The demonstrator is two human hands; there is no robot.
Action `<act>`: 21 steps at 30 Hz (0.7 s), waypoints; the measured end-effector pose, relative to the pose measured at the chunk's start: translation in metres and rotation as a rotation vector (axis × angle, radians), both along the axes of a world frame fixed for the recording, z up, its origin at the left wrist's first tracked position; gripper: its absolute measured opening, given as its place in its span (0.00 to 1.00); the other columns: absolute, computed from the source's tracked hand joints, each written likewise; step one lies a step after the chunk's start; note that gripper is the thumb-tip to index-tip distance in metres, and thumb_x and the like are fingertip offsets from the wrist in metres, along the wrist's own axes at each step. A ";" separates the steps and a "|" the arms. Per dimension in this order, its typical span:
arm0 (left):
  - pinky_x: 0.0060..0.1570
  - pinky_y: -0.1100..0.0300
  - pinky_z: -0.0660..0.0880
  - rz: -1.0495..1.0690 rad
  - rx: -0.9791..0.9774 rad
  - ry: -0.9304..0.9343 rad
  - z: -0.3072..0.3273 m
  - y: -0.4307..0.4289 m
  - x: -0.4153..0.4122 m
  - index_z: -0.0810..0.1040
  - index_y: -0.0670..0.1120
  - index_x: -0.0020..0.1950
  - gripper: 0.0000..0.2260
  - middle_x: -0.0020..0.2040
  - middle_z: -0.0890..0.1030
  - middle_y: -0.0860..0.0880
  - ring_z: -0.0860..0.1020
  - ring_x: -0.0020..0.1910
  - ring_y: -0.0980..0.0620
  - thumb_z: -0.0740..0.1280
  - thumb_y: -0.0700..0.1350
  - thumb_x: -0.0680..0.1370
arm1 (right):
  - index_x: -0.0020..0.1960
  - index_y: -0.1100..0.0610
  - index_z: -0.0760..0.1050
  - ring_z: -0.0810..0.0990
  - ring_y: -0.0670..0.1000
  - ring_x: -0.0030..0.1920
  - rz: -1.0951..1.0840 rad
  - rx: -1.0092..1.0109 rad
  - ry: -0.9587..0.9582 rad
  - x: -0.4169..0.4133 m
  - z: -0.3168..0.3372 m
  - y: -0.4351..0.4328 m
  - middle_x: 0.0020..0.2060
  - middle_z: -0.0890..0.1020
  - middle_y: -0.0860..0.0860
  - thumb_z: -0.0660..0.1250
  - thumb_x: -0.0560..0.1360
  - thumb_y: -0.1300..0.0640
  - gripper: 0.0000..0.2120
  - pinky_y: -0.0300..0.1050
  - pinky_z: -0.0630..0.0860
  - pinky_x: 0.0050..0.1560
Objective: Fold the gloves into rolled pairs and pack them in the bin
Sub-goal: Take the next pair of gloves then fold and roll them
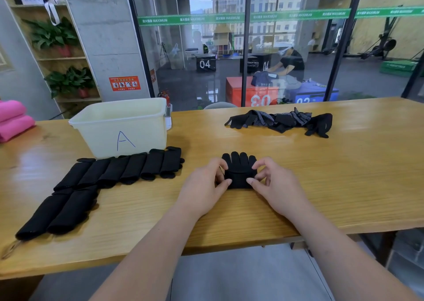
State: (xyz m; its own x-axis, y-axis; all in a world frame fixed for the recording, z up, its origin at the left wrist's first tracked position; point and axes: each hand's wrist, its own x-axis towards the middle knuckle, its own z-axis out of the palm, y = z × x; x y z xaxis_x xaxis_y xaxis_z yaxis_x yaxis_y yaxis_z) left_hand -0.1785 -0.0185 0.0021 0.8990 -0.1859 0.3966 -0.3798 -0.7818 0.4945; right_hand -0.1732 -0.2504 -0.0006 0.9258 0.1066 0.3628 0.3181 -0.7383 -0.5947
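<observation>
At the far left, pink rolls point(13, 122) are sitting on the worktop point(355, 174). Next to them, rolled pairs point(128, 170) of black gloves are lying side by side in a row just in front of the bin point(142, 131), with two more rolls nearer the worktop's front edge. The bin, marked "A", is standing behind the row. At the centre, the left hand point(204, 186) is pinching the left end of a half-rolled glove point(239, 170), its fingers point(219, 164) curling over the roll. The glove's fingertips are pointing away, lying flat. The right hand point(273, 183) is pinching the right end likewise. Farther back and to the right, loose gloves point(282, 122) are lying in a heap.
</observation>
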 end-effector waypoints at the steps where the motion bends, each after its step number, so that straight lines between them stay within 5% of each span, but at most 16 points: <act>1: 0.46 0.55 0.79 -0.004 0.015 -0.019 -0.001 0.000 0.001 0.70 0.62 0.57 0.11 0.46 0.79 0.60 0.77 0.45 0.62 0.71 0.53 0.82 | 0.57 0.39 0.70 0.79 0.41 0.35 -0.007 -0.051 -0.030 -0.001 -0.001 0.001 0.39 0.83 0.38 0.73 0.78 0.44 0.14 0.43 0.77 0.39; 5: 0.47 0.55 0.80 -0.032 0.055 -0.078 -0.006 0.000 0.006 0.81 0.57 0.55 0.02 0.50 0.74 0.60 0.77 0.46 0.59 0.71 0.51 0.82 | 0.54 0.39 0.75 0.74 0.42 0.36 -0.034 -0.283 -0.200 -0.005 -0.003 0.004 0.38 0.76 0.39 0.71 0.80 0.47 0.06 0.42 0.74 0.34; 10: 0.48 0.60 0.76 -0.006 0.151 -0.140 -0.009 -0.001 0.008 0.86 0.54 0.60 0.10 0.52 0.73 0.61 0.73 0.48 0.60 0.68 0.54 0.84 | 0.54 0.43 0.85 0.73 0.44 0.42 -0.133 -0.430 -0.267 -0.006 -0.007 0.010 0.44 0.73 0.40 0.67 0.81 0.46 0.09 0.41 0.71 0.32; 16: 0.64 0.57 0.72 -0.015 0.253 -0.147 -0.007 -0.001 0.008 0.84 0.57 0.64 0.17 0.61 0.77 0.64 0.71 0.61 0.59 0.68 0.63 0.80 | 0.58 0.45 0.87 0.73 0.45 0.58 -0.106 -0.551 -0.275 -0.006 -0.004 0.011 0.59 0.82 0.36 0.61 0.81 0.42 0.18 0.46 0.76 0.54; 21: 0.65 0.54 0.73 -0.002 0.235 -0.113 -0.007 -0.001 0.009 0.82 0.57 0.67 0.14 0.65 0.78 0.63 0.72 0.64 0.58 0.67 0.57 0.83 | 0.65 0.42 0.81 0.72 0.44 0.58 -0.089 -0.503 -0.180 -0.004 -0.002 0.009 0.62 0.81 0.34 0.62 0.80 0.36 0.19 0.45 0.75 0.57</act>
